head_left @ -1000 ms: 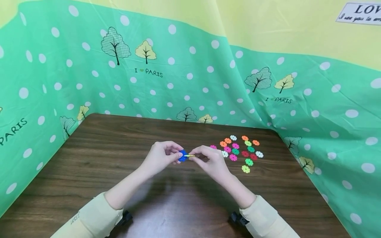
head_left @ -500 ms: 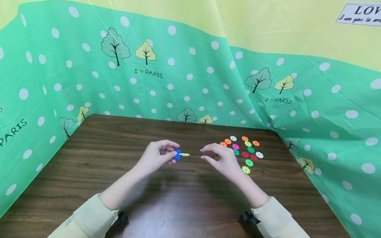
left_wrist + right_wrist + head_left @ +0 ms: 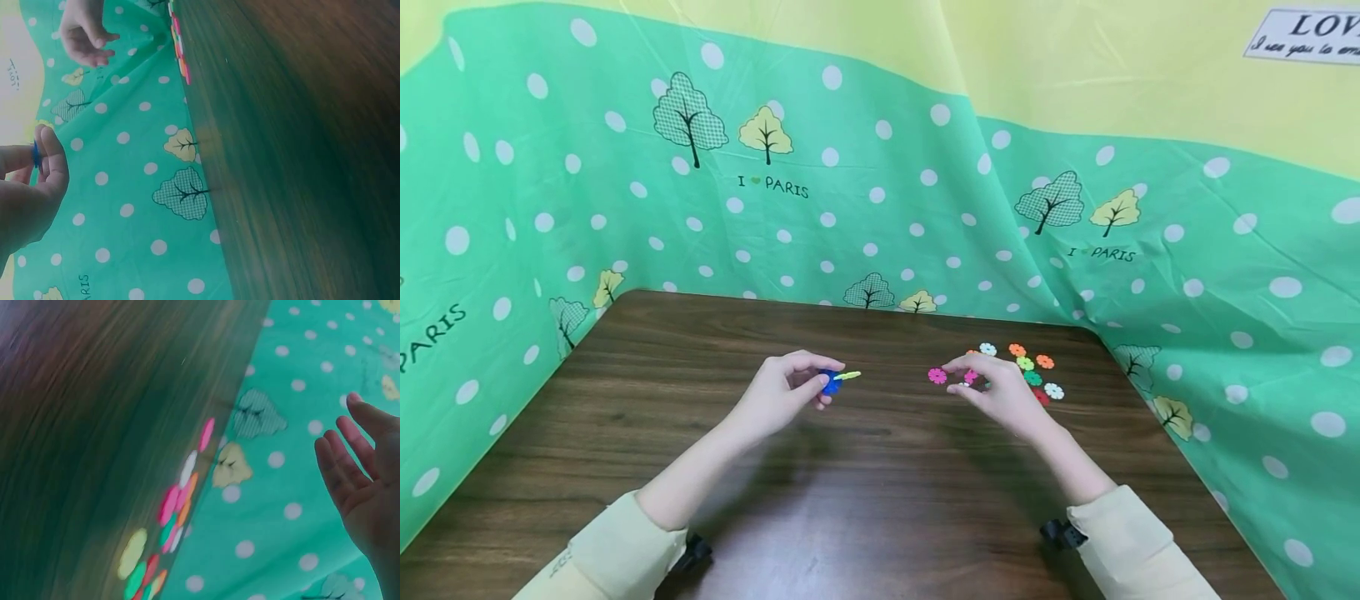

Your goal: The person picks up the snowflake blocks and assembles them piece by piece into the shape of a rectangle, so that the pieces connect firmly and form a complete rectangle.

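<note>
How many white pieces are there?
3: a white piece beyond the right hand, another to its right, a third partly behind its fingers in head view. Others may be hidden.

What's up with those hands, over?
Left hand pinching blue flower-shaped disc, yellow-green disc attached. Right hand empty, near multicoloured flower-shaped discs. Nothing visibly blocking.

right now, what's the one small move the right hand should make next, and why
I'd probably lower the right hand and pinch the pink disc just left of its fingertips in the head view. That hand looks empty, its fingers apart above the table, while the left hand grips a blue disc with a yellow-green disc sticking out from it.
</note>
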`<action>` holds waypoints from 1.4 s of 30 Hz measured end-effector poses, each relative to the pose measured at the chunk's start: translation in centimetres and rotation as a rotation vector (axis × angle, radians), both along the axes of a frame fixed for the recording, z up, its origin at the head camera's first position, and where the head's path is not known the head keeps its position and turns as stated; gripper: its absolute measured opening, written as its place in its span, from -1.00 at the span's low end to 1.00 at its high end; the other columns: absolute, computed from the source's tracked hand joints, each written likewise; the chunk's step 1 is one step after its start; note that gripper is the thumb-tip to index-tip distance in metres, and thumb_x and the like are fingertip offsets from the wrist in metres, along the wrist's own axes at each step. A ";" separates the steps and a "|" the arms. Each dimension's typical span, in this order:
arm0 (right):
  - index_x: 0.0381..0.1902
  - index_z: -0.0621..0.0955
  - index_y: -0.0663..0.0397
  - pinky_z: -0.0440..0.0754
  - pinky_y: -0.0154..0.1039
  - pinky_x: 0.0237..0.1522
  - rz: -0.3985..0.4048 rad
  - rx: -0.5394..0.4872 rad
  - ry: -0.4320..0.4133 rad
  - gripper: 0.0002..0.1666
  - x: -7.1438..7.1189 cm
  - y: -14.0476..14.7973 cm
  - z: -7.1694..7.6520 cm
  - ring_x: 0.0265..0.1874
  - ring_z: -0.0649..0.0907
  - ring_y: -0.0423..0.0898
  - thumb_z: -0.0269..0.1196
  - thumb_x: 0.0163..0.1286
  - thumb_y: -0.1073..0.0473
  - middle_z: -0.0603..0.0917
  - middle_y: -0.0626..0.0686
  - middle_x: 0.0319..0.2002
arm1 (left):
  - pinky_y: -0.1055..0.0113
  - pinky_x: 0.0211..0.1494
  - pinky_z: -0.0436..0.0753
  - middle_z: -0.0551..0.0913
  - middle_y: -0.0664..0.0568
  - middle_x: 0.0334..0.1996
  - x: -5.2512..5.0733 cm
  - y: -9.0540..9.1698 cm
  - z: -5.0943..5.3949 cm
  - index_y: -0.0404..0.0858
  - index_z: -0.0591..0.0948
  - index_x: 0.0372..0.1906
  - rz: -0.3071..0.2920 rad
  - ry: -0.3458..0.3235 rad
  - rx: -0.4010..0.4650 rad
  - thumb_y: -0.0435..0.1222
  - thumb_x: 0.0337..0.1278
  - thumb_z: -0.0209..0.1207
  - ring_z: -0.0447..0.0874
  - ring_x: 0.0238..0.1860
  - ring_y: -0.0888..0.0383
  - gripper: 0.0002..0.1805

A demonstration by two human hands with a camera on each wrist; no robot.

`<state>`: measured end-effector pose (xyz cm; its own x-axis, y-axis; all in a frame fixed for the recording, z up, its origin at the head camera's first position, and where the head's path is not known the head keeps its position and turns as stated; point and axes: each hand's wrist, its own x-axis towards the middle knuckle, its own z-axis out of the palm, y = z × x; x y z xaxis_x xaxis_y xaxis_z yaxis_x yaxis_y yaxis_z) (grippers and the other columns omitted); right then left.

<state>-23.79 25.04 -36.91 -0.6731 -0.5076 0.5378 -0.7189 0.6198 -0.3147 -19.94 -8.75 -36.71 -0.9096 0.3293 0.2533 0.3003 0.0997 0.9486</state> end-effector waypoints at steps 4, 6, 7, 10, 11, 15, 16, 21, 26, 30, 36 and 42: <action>-0.13 0.67 0.04 0.64 -0.15 -0.21 -0.035 0.064 -0.036 -0.61 -0.6 1.5 -0.5 -0.19 0.67 -0.12 0.46 0.02 0.27 0.72 -0.02 -0.21 | 0.24 -0.32 0.69 0.62 -0.18 -0.30 -0.2 -0.4 -0.2 -0.31 0.63 -0.05 0.006 0.019 0.022 -0.42 0.23 0.13 0.66 -0.43 -0.02 -0.78; -0.11 0.66 0.09 0.64 -0.13 -0.24 -0.046 0.085 -0.068 -0.61 -1.0 2.1 -0.9 -0.19 0.66 -0.08 0.44 0.04 0.29 0.72 0.01 -0.19 | 0.21 -0.33 0.69 0.61 -0.17 -0.33 -0.2 -0.5 -0.2 -0.32 0.62 -0.05 0.010 0.013 0.032 -0.41 0.22 0.15 0.65 -0.45 0.01 -0.78; -0.10 0.66 0.11 0.64 -0.12 -0.24 -0.052 0.091 -0.088 -0.61 -1.2 2.4 -1.2 -0.19 0.66 -0.05 0.43 0.05 0.31 0.71 0.03 -0.18 | 0.19 -0.33 0.69 0.61 -0.16 -0.35 -0.2 -0.6 -0.3 -0.31 0.63 -0.05 0.015 0.009 0.036 -0.40 0.21 0.16 0.65 -0.46 0.04 -0.78; -0.09 0.66 0.15 0.64 -0.04 -0.23 -0.066 0.101 -0.135 -0.62 -1.6 3.1 -1.8 -0.17 0.66 0.02 0.42 0.07 0.33 0.71 0.07 -0.16 | 0.16 -0.33 0.69 0.60 -0.14 -0.40 -0.3 -0.7 -0.4 -0.33 0.62 -0.05 0.027 0.004 0.040 -0.37 0.17 0.21 0.64 -0.49 0.11 -0.75; -0.09 0.66 0.15 0.64 -0.01 -0.22 -0.068 0.104 -0.146 -0.62 -1.8 3.3 -2.0 -0.17 0.66 0.03 0.41 0.08 0.33 0.71 0.08 -0.16 | 0.16 -0.33 0.69 0.60 -0.13 -0.42 -0.3 -0.8 -0.5 -0.34 0.62 -0.05 0.033 0.002 0.042 -0.37 0.15 0.23 0.64 -0.49 0.12 -0.75; -0.09 0.66 0.11 0.62 0.04 -0.19 -0.070 0.121 -0.172 -0.63 -2.4 4.0 -2.7 -0.13 0.64 0.04 0.41 0.08 0.32 0.71 0.06 -0.14 | 0.21 -0.33 0.69 0.62 -0.11 -0.40 -0.4 -0.9 -0.6 -0.34 0.63 -0.08 0.047 -0.010 0.054 -0.36 0.08 0.28 0.63 -0.48 0.12 -0.73; -0.09 0.66 0.09 0.62 0.04 -0.17 -0.068 0.130 -0.179 -0.63 -2.6 4.1 -3.0 -0.12 0.64 0.03 0.41 0.08 0.32 0.70 0.05 -0.13 | 0.22 -0.34 0.69 0.62 -0.11 -0.39 -0.4 -0.9 -0.6 -0.33 0.63 -0.10 0.053 -0.018 0.055 -0.36 0.06 0.30 0.62 -0.48 0.12 -0.73; -0.06 0.64 0.11 0.60 0.02 -0.06 -0.069 0.176 -0.233 -0.60 -3.7 5.0 -4.0 -0.07 0.63 0.01 0.41 0.09 0.28 0.68 0.06 -0.08 | 0.21 -0.34 0.69 0.64 -0.07 -0.38 -0.3 -0.9 -0.5 -0.29 0.64 -0.15 0.078 -0.052 0.061 -0.33 0.00 0.35 0.62 -0.49 0.11 -0.74; -0.03 0.63 0.16 0.59 0.04 -0.07 -0.062 0.203 -0.283 -0.58 -4.8 5.7 -4.8 -0.11 0.63 0.05 0.40 0.12 0.24 0.67 0.11 -0.08 | 0.20 -0.33 0.69 0.65 -0.04 -0.42 -0.2 -0.7 -0.3 -0.33 0.62 -0.16 0.091 -0.075 0.061 -0.33 -0.04 0.37 0.62 -0.53 0.11 -0.70; -0.04 0.64 0.17 0.60 0.03 -0.13 -0.054 0.209 -0.312 -0.58 -5.4 6.0 -5.3 -0.18 0.64 0.04 0.41 0.11 0.22 0.67 0.12 -0.11 | 0.25 -0.33 0.68 0.67 -0.04 -0.41 -0.2 -0.6 -0.2 -0.32 0.62 -0.17 0.091 -0.084 0.054 -0.34 -0.03 0.37 0.62 -0.54 0.11 -0.72; -0.04 0.65 0.13 0.60 -0.03 -0.21 -0.041 0.248 -0.318 -0.58 -5.9 6.1 -5.8 -0.24 0.61 -0.01 0.41 0.12 0.18 0.64 0.10 -0.13 | 0.26 -0.34 0.68 0.67 -0.09 -0.37 -0.4 -0.6 -0.3 -0.32 0.63 -0.16 0.076 -0.095 0.049 -0.35 -0.02 0.36 0.62 -0.52 0.12 -0.73; -0.03 0.66 0.12 0.58 -0.05 -0.18 -0.060 0.285 -0.344 -0.58 -6.3 5.8 -5.7 -0.24 0.59 -0.05 0.40 0.13 0.14 0.61 0.08 -0.15 | 0.28 -0.36 0.68 0.68 -0.13 -0.32 -0.2 -0.5 0.1 -0.33 0.66 -0.16 0.068 -0.084 0.053 -0.35 -0.01 0.35 0.61 -0.52 0.13 -0.74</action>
